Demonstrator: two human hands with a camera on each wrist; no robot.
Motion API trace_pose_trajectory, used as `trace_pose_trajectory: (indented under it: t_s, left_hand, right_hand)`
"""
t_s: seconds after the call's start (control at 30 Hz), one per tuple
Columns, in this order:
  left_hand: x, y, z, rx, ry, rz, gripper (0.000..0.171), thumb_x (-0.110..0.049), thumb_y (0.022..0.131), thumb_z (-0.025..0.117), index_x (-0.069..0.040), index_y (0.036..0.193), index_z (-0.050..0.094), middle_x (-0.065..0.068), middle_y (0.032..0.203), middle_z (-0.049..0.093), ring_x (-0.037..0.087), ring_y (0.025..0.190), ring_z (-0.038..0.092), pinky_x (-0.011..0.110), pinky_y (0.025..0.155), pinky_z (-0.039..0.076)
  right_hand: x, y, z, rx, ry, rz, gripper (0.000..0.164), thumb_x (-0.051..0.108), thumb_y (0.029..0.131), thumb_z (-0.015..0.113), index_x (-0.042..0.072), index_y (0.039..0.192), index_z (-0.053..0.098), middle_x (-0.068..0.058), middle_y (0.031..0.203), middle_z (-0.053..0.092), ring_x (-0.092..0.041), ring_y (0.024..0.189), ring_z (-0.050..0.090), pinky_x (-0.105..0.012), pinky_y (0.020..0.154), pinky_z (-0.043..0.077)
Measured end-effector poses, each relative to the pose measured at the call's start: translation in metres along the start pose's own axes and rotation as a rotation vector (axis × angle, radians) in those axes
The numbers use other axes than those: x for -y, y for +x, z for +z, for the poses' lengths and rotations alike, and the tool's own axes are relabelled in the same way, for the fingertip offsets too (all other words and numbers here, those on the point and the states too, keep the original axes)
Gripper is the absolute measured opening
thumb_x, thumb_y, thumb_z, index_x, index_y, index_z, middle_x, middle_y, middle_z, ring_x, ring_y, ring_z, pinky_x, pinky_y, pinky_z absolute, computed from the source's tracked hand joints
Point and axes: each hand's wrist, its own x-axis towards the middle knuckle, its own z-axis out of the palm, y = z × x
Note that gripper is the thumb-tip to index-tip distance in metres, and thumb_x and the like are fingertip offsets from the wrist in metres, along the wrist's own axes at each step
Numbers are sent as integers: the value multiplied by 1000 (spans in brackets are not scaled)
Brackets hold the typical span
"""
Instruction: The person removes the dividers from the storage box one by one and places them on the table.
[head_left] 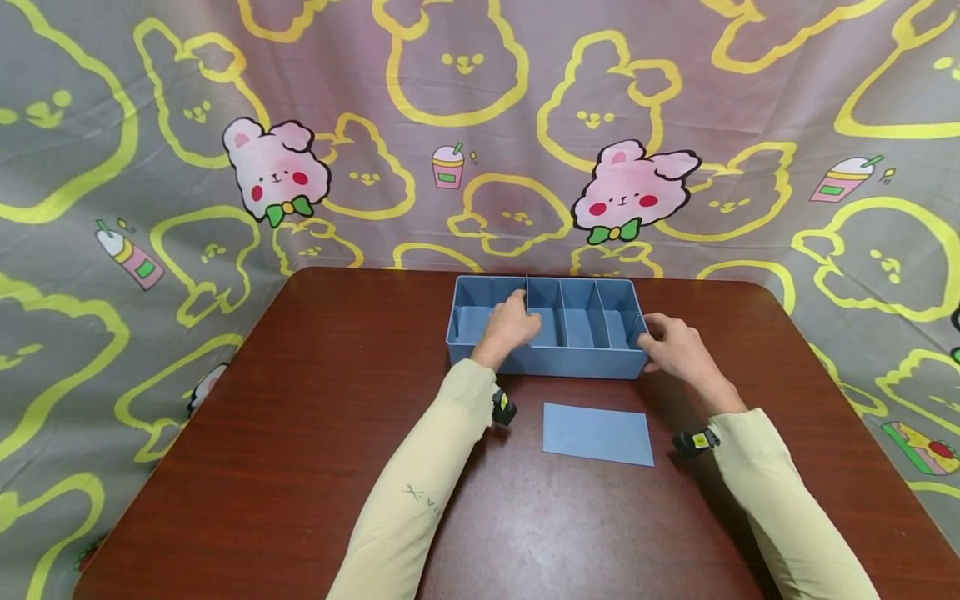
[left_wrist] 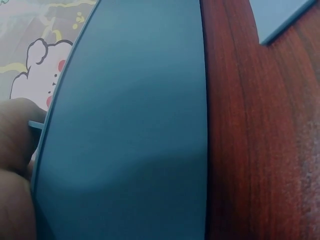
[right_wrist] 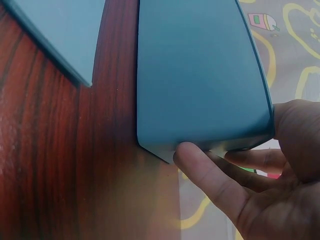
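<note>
A blue divided storage box sits toward the back of the table, its upright dividers splitting it into several compartments. My left hand reaches over the front wall into the box and pinches a thin divider, whose top edge pokes slightly above the back rim. In the left wrist view, the divider's end shows beside my fingers at the rim. At the box's right end, my right hand grips the end wall. The right wrist view has a fingertip against that wall's outside, with the thumb over the rim.
A flat blue rectangular panel lies on the brown wooden table in front of the box, between my forearms. Behind the table hangs a grey curtain with cartoon prints.
</note>
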Motion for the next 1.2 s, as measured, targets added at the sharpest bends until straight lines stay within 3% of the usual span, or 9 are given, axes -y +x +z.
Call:
trace_pose_trajectory:
  t_s: [0.1,0.2,0.4,0.67,0.77,1.03,1.2]
  left_hand:
    - [0,0,0,-3,-8,3,59,-25,99,47,-14,154,29,8,77,59,22,57,49,38,66,43]
    - [1,0,-1,-17,-21,9,58,-26,99,47,-14,154,30,4,67,57,19,53,48,38,65,44]
    - [1,0,0,-34,-66,1,57,-29,100,48,-18,153,33,3,64,58,18,47,46,37,63,44]
    - [3,-1,0,-87,-82,27,54,-32,98,50,-18,150,39,10,85,69,24,63,59,39,69,46]
    - [4,-1,1,-108,-103,39,54,-32,97,52,-17,148,42,7,90,69,22,66,61,39,68,46]
    - [6,-2,-2,-121,-157,44,54,-33,95,53,-19,147,45,8,114,69,16,55,57,36,62,45]
    - [5,-4,-3,-128,-174,32,54,-34,95,52,-20,147,45,10,119,68,16,48,50,35,59,44]
  right_hand:
    - [0,0,0,0,1,4,53,17,96,46,-5,144,39,-32,128,55,-22,72,73,-39,70,60]
    - [0,1,0,0,4,5,53,17,96,46,-5,144,39,-32,128,55,-23,73,73,-39,69,60]
    - [0,1,-1,1,1,0,53,17,96,45,-5,143,39,-32,128,55,-22,72,73,-39,69,60]
    - [0,0,0,3,1,5,53,17,96,45,-5,144,39,-32,128,54,-23,72,73,-40,70,60]
    - [0,0,0,4,4,2,53,17,96,45,-5,144,39,-32,128,55,-23,71,72,-42,71,60]
    - [0,0,0,2,3,-3,53,17,95,45,-5,143,40,-33,124,57,-22,70,73,-42,71,59]
    - [0,0,1,1,3,-3,53,17,95,46,-6,143,39,-33,126,56,-22,70,72,-43,71,59]
